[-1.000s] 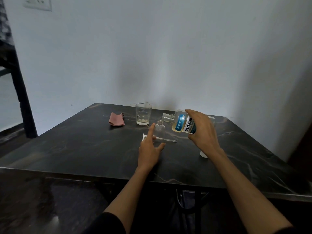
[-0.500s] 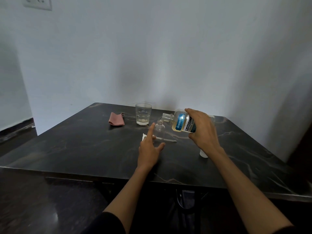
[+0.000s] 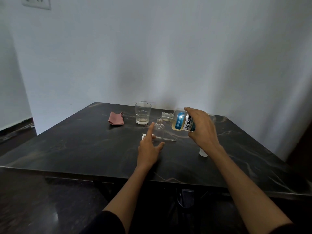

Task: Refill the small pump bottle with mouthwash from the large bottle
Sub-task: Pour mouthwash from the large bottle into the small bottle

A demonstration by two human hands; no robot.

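A small clear bottle (image 3: 159, 128) stands upright and uncapped on the dark marble table (image 3: 84, 149). My left hand (image 3: 148, 147) holds it at its base between forefinger and thumb. My right hand (image 3: 203, 130) grips the large mouthwash bottle (image 3: 179, 121), which lies tipped on its side in the air with its open neck just above and right of the small bottle's mouth. Pale yellow liquid sits low in the large bottle. The white pump head with its thin tube (image 3: 162, 139) lies flat on the table beside the small bottle.
A drinking glass (image 3: 143, 113) with a little liquid stands behind the small bottle. A folded pink cloth (image 3: 116, 118) lies to its left. A white cap (image 3: 203, 152) rests on the table under my right wrist. The wall runs close behind the table.
Both hands and both bottles keep nearly the same pose. The camera view has shifted a little, so a dark chair at the far left has left the picture.
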